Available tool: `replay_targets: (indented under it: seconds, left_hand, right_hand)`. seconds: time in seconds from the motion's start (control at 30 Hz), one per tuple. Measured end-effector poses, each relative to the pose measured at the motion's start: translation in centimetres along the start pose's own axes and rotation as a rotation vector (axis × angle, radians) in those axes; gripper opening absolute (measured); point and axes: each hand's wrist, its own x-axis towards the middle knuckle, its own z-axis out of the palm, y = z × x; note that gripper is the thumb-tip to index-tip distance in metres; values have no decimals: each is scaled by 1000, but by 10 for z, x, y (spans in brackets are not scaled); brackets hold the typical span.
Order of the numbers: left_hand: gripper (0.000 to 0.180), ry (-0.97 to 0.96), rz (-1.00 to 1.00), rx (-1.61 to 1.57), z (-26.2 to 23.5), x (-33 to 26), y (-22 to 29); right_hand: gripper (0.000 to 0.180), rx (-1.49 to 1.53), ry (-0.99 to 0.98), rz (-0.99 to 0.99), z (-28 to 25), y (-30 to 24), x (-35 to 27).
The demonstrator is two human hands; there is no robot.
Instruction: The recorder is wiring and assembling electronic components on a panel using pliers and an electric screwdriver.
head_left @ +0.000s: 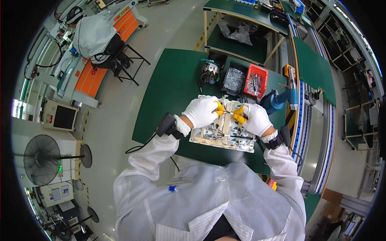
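Note:
Both my hands wear white gloves with yellow fingertips and meet over a cream-coloured housing (222, 138) with wires and metal parts in it. The housing lies flat on the green work table (161, 92). My left hand (203, 112) is closed in a pinch at its far part, and my right hand (255, 119) pinches from the other side. Between the two sets of fingertips runs a thin dark wire (227, 112), its ends hidden by the gloves. Dark cables (219, 133) cross the near half of the housing.
Beyond the housing stand a black bin (234, 79) of small metal pieces, a red bin (263, 82) with similar pieces, and pliers (210, 74). A blue power tool (277, 100) is right of my right hand. A conveyor line (317, 132) borders the right; another person (96, 36) sits far left.

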Motion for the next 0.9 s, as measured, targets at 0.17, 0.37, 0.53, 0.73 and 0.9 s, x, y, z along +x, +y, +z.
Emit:
replay_targets:
  seconds: [0.17,0.37,0.53,0.73,0.9]
  left_hand:
    - [19,32,-158,6,5,1,10]
    - [19,95,-170,59,7,1,11]
    - [18,-54,-177,61,-1,5,11]
    - [21,12,-333,46,5,4,19]
    - [22,118,-309,-55,10,-8,13]
  right_hand:
    - [21,-64,34,118,7,-2,1]
    - [21,-70,10,100,-4,-10,0]
    - [20,-51,53,76,3,-1,-2]
    - [19,-177,-83,194,-10,-23,6]
    - [22,-34,92,312,-2,-36,22]
